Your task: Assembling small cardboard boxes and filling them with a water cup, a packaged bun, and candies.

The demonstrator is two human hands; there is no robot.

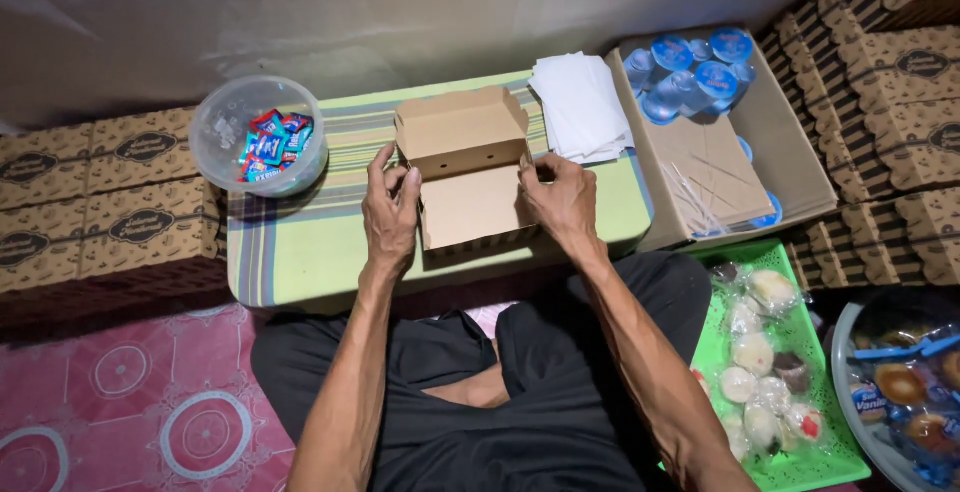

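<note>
Striped low table [300,242] carries an open, empty carton [470,177], lid raised, left hand [390,214] and right hand [560,197] pinching its side walls, sweets bowl [258,137] beyond the left hand, folding apparently unfinished.

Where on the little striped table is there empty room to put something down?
Bare cloth lies at the table's front left, between the candy bowl and the left hand. The middle is filled by the open cardboard box; white papers crowd the back right.
</note>
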